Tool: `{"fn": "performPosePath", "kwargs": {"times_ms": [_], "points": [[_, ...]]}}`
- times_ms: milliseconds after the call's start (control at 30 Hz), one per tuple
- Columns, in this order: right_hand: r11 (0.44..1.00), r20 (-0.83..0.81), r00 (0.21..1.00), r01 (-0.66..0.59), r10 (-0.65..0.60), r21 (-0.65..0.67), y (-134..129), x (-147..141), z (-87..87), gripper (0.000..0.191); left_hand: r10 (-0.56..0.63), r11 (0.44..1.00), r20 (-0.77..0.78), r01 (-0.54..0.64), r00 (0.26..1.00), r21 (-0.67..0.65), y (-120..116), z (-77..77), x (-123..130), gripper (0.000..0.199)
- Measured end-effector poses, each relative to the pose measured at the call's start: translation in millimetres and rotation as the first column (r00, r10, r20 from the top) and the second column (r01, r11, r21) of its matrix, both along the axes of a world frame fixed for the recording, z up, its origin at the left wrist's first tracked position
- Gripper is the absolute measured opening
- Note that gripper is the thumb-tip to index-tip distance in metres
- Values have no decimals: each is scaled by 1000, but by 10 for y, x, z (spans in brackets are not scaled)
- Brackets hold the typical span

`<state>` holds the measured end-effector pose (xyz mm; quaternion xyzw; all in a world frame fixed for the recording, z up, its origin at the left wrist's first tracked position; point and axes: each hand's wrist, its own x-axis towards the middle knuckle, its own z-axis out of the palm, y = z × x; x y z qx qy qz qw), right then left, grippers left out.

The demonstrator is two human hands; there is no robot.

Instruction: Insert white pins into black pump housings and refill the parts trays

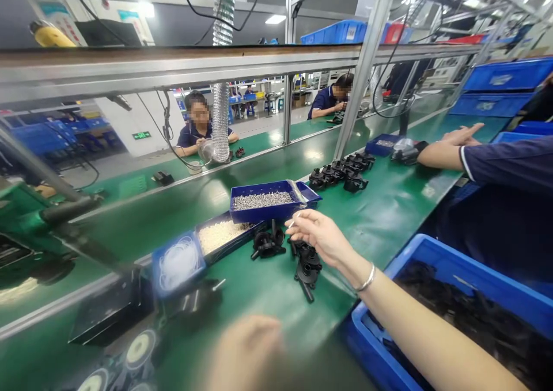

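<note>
- Legible wording: none anywhere in view.
- Green sign on the white panel, left of centre: white marks, too small to make out.
- Poster at upper left: blue area above, red characters below, too blurred to read.
- Pale label on the raised blue crate, upper right of centre: print unreadable.
- Pale markings on the fronts of the two stacked crates, far right: blurred, undecipherable.
</note>
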<state>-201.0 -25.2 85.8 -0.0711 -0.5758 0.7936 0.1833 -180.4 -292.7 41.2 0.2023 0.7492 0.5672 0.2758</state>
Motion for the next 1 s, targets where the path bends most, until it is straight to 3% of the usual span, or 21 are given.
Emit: {"fn": "performPosePath", "kwargs": {"times_ms": [133, 367, 500, 667, 900, 1000], "points": [[988, 52, 989, -133, 137, -72, -420, 144, -86, 29, 23, 991, 157, -43, 987, 128, 189, -47, -213, 32], [975, 120, 968, -215, 221, -65, -739, 249, -223, 25, 128, 964, 135, -155, 983, 217, 155, -182, -371, 25], [974, 166, 959, -227, 228, -24, -825, 295, -319, 25, 158, 954, 155, -191, 975, 230, 109, -260, -398, 22], [923, 276, 904, -368, 327, 113, -849, 334, -414, 33, 158, 948, 161, -195, 974, 252, 65, -274, -415, 21], [814, 388, 873, -442, 294, 376, -858, 379, -347, 29, 152, 960, 90, -169, 984, 224, 54, -293, -422, 20], [791, 442, 845, -479, 300, 379, -847, 398, -331, 26, 180, 966, 26, -181, 983, 183, 33, -308, -434, 18]]}}
